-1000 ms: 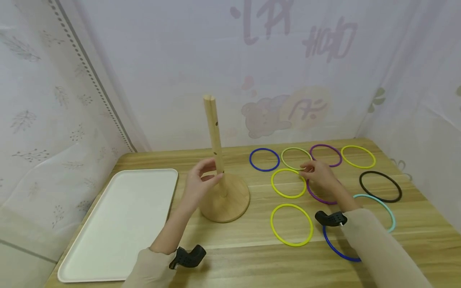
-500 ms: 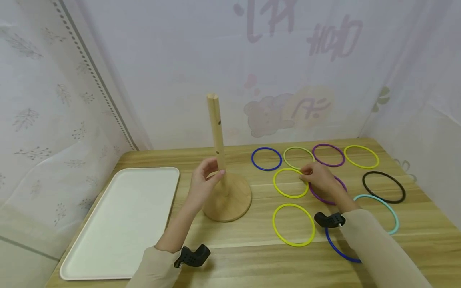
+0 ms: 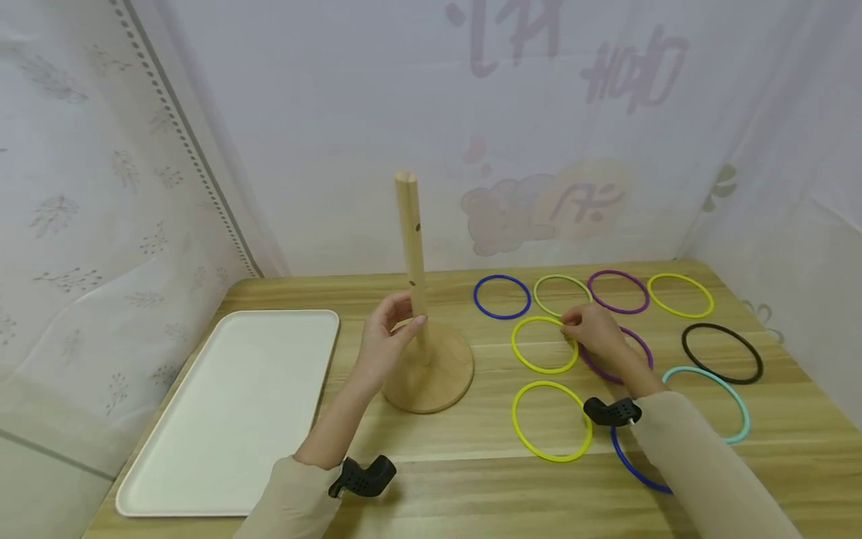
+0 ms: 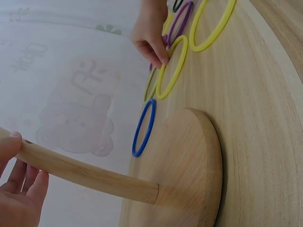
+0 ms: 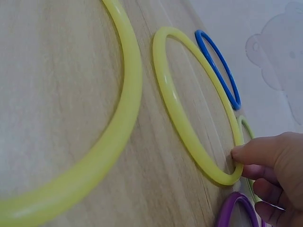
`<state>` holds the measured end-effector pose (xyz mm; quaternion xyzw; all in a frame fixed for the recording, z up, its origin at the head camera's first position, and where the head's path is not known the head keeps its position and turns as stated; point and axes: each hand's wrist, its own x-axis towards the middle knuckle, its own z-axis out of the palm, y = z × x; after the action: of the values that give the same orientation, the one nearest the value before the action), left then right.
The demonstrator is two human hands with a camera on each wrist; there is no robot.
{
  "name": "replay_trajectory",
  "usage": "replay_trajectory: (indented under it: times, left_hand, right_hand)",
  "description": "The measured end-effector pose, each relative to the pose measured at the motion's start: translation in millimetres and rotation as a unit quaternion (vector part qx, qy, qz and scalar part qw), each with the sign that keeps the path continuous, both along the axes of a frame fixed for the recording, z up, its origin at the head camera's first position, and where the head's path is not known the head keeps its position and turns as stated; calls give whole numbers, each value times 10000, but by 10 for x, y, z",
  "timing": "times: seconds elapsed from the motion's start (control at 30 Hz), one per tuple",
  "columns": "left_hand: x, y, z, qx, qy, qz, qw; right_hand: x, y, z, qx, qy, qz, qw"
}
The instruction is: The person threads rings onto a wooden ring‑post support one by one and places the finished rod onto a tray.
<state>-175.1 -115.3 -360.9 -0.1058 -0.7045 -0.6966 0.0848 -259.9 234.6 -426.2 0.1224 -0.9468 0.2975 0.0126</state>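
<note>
My left hand (image 3: 381,340) holds the upright wooden post (image 3: 413,239) low down, thumb on one side and fingers on the other. The post rises from a round wooden base (image 3: 431,382) on the table. With thumb and fingers, my right hand (image 3: 595,329) pinches the edge of a yellow ring (image 5: 173,101) that lies on the tabletop. Beside that hand is a purple ring (image 5: 227,210), partly covered by it in the head view. Behind it lies a pale green ring (image 3: 536,293), and a blue ring (image 3: 503,317) is at the back left.
A white tray (image 3: 229,412) lies left of the stand. Another yellow ring (image 3: 555,458) lies nearer me. A black ring (image 3: 741,382), a turquoise ring (image 3: 745,415) and several others spread over the table's right side. Patterned curtain walls stand behind and at the sides.
The head view has turned slightly, so the stand, tray and rings appear a little further right. Both hands keep their places, the left at the post and the right at the yellow ring's edge.
</note>
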Motion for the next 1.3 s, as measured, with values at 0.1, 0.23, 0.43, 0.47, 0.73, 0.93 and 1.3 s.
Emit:
replay_trajectory:
  times: [0.1, 0.23, 0.43, 0.47, 0.73, 0.93, 1.3]
  left_hand:
    - [-5, 11, -1, 34, -17, 11, 10000]
    - [0, 11, 8, 11, -32, -9, 10000]
    - [2, -3, 5, -63, -58, -78, 9999]
    - [1, -4, 4, -72, -51, -80, 9999]
    - [-4, 2, -5, -31, -75, -46, 10000]
    - [-9, -10, -12, -12, -93, -47, 9999]
    - [-44, -48, -23, 165, -161, -95, 9997]
  right_hand:
    - [9, -3, 13, -142, -47, -61, 9999]
    - [21, -24, 58, -439, -81, -95, 9990]
    - [43, -61, 142, -666, -85, -88, 9977]
    - [47, -63, 156, -692, -100, -89, 9975]
    - [63, -22, 260, -1079, -669, 45, 9919]
    - [60, 0, 313, -1448, -1187, 40, 9823]
    - [85, -28, 514, -1526, -977, 293, 9830]
